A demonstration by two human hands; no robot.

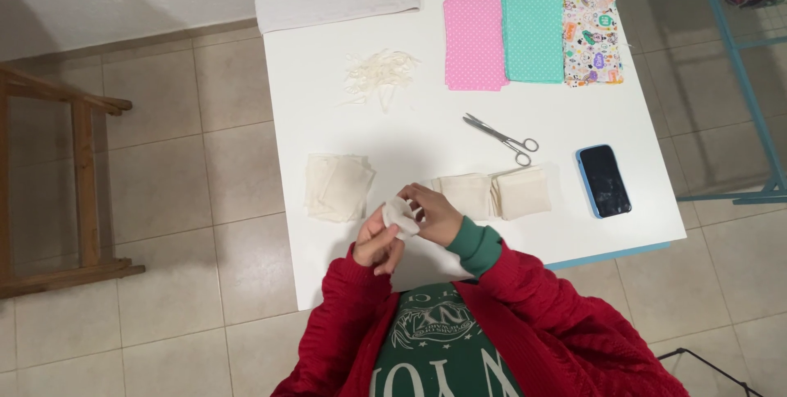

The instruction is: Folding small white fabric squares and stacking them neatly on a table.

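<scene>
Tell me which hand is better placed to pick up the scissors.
Probably the right hand: the scissors lie up and to its side, while the left hand sits farther off. Both hands now pinch the small cream cloth piece.

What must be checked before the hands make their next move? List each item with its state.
1. Grip: left hand and right hand both pinch the cream fabric piece: ok.
2. How the piece is folded: cannot tell.
3. Scissors lie flat on the table, apart from both hands: ok.
4. Cream stack to the left is fanned, not squared: not ok.
5. Two cream stacks to the right sit neatly: ok.
6. Phone lies wholly on the table, near its right edge: ok.
</scene>
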